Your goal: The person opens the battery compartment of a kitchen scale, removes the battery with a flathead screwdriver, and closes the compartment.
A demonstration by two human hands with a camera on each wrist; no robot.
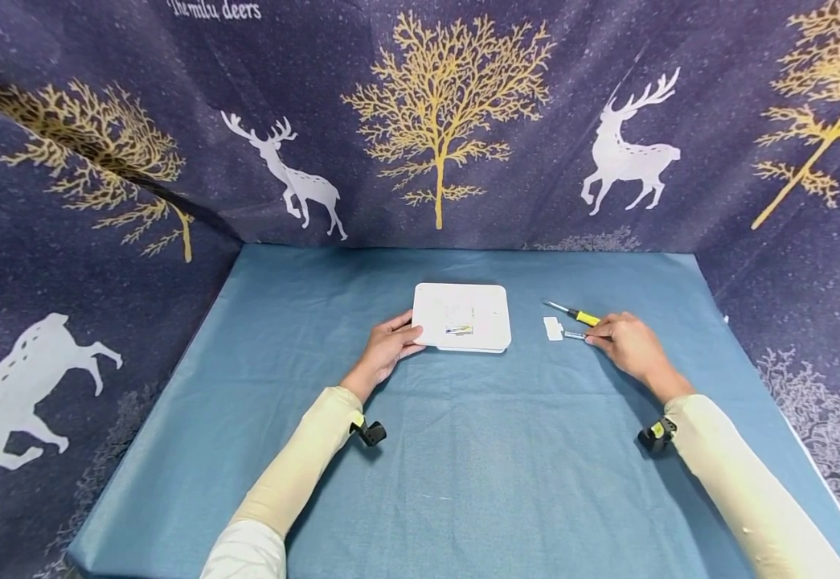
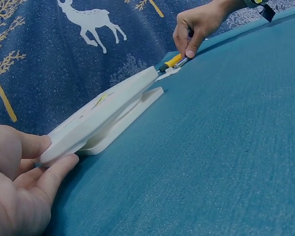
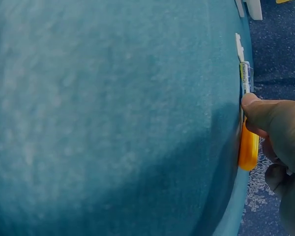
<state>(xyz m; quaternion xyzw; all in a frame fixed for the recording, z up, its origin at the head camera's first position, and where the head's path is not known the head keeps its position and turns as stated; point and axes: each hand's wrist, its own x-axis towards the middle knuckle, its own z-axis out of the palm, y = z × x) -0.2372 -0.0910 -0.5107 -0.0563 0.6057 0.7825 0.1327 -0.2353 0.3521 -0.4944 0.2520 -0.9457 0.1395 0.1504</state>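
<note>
My left hand [image 1: 385, 351] grips the left edge of a white flat device [image 1: 488, 314], which looks like an upside-down kitchen scale, thumb on one face and fingers on the other. In the left wrist view the device leans up, with its thinner plate [image 2: 123, 125] on the cloth side. A small recess [image 1: 459, 322] with a slim coloured piece in it shows in the middle of its upper face. My right hand [image 1: 631, 347] pinches a slim battery [image 3: 245, 76] between thumb and fingers, low over the table. Just left of the battery lies a small white cover [image 1: 553, 328].
A screwdriver [image 1: 588, 319] with a yellow and black handle lies right behind the battery, its shaft pointing left toward the back. Blue cloth [image 1: 420, 466] covers the table. Dark printed curtains [image 1: 282, 80] with deer and trees rise behind and at both sides.
</note>
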